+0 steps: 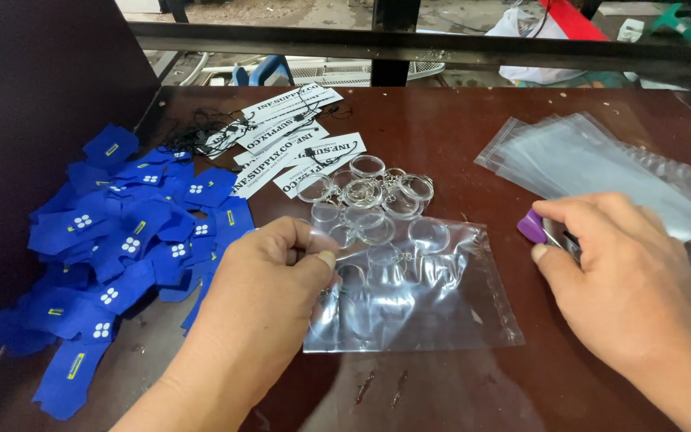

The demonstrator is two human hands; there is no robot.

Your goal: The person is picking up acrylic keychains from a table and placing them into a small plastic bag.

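Pinching clear keyring (331, 258) in my left hand (269, 280) fingertips over clear bag (409, 292) mid-table; light, slick, stiff. My right hand (625, 276) closing around purple tool (532, 226); holding its body.

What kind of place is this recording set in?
Probably a small packing bench. On the brown table lie a heap of blue fabric tags, clear round keyrings and a stack of clear plastic bags.

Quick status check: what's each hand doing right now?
Left hand pinching clear plastic bag. Right hand gripping purple lighter. Clear keyrings piled just beyond bag.
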